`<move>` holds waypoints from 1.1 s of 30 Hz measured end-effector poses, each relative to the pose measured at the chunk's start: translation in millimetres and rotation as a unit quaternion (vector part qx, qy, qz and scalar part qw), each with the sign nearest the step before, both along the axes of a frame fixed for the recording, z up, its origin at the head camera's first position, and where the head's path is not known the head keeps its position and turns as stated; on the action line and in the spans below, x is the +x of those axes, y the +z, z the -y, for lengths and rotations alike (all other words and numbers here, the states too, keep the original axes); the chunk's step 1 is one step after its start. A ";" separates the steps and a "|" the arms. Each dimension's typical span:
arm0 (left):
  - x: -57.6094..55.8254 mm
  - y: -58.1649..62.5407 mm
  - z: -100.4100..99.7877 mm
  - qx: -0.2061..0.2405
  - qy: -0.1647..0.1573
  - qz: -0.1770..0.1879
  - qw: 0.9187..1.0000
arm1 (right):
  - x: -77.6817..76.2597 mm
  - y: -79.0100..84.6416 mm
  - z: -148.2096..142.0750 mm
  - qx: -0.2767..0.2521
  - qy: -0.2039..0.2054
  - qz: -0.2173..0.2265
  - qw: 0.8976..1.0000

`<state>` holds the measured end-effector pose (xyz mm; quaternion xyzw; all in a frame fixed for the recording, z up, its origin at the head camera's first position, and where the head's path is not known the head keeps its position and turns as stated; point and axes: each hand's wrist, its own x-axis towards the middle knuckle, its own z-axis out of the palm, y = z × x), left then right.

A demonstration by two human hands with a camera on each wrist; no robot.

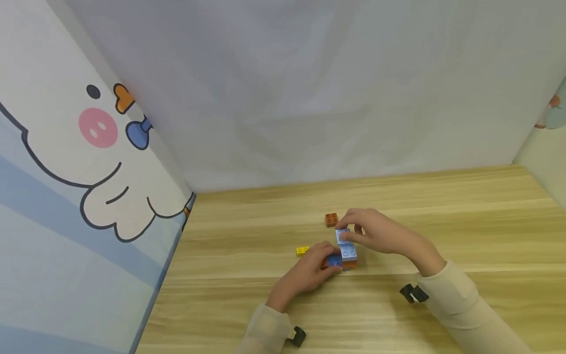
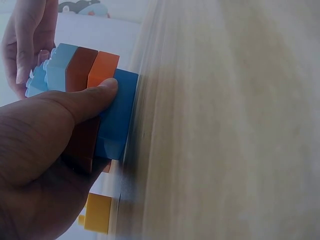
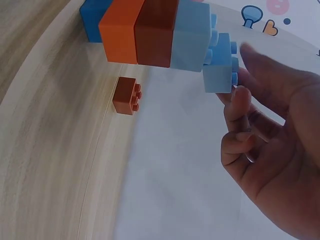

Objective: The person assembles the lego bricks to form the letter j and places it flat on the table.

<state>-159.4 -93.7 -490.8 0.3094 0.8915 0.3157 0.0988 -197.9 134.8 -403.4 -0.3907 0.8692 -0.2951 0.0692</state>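
Note:
A stack of building bricks stands on the table, with a blue brick (image 2: 117,117) at the bottom. Above it come an orange brick (image 3: 120,32), a brown brick (image 3: 156,32) and a light blue brick (image 3: 191,37). My left hand (image 1: 309,269) grips the lower stack from the left, its thumb across the orange and blue bricks. A second light blue brick (image 3: 218,75) sits at the top, jutting out past the one below. My right hand (image 1: 378,231) pinches this top brick with thumb and fingers; part of the grip is hidden.
A small yellow brick (image 1: 302,250) lies left of the stack, close to the left hand. Farther back on the wooden table (image 1: 247,216) is a loose brown brick (image 1: 331,220). A white wall (image 1: 309,123) rises behind, and a cartoon-printed panel (image 1: 57,123) borders the left side.

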 end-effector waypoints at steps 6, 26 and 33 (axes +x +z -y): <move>1.5 -1.5 0.0 0.000 0.002 0.002 1.000 | 2.3 1.3 -0.3 0.004 0.002 0.008 1.000; 1.7 3.3 -0.7 -0.008 0.003 0.007 1.000 | 15.5 7.5 -9.5 0.006 0.028 0.032 0.999; 3.5 5.1 -0.4 0.000 0.008 0.016 1.000 | 17.3 6.6 -10.1 0.009 0.035 0.038 0.999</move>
